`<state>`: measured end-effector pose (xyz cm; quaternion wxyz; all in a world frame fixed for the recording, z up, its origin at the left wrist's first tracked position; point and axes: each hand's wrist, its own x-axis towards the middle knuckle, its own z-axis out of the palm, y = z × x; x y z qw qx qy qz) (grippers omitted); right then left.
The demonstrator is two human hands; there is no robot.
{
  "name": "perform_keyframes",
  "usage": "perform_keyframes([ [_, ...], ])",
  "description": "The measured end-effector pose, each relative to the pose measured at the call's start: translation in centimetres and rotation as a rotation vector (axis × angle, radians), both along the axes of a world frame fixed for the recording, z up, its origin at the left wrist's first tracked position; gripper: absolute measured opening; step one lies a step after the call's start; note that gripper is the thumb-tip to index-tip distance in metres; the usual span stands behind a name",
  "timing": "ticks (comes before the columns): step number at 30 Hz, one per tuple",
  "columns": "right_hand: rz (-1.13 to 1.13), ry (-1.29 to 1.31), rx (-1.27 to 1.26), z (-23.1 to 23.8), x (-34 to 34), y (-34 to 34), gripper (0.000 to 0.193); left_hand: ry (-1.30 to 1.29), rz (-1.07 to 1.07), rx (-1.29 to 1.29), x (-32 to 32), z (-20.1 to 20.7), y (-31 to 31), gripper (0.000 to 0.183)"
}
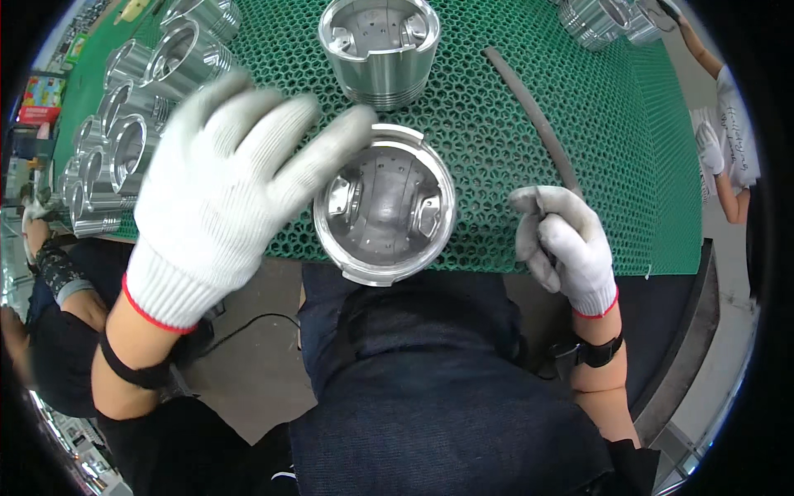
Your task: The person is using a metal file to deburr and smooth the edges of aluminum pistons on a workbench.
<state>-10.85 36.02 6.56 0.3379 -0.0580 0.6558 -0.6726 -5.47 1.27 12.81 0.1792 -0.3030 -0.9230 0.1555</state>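
An aluminium engine piston (pixel 386 217) rests at the near edge of the green mat, its hollow inside facing up. My left hand (pixel 236 169), in a white knit glove, hovers at its left with the fingers spread and nothing in them. The thumb overlaps the piston's upper left rim in view. Right of the piston, my gloved right hand (pixel 571 240) is closed, thumb against curled fingers. What it pinches, if anything, is too small or hidden to make out. A narrow grey strip (pixel 533 116) lies on the mat, its near end meeting the back of this hand.
Another piston (pixel 380 62) stands just beyond the near one. Several pistons (pixel 136 153) crowd the mat's left side, and more (pixel 595 23) are at the far right. The green honeycomb mat (pixel 488 149) covers the table. People are at the left and right edges.
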Motion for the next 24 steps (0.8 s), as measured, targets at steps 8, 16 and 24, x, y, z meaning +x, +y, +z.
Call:
perform_keyframes([
  [8, 0.008, 0.012, -0.039, 0.0, -0.1, -0.3, 0.035, -0.448, 0.194, 0.459, 7.5, -0.1, 2.6, 0.080],
  [16, -0.003, 0.025, -0.023, 0.2, 0.2, 0.0, 0.037, -1.081, -0.078, 1.420, 6.9, 2.2, 3.4, 0.051],
  [24, -0.005, 0.038, -0.032, 0.3, 0.4, 0.1, 0.038, -0.434, 0.166, 0.563, 3.4, -0.3, 3.1, 0.039],
])
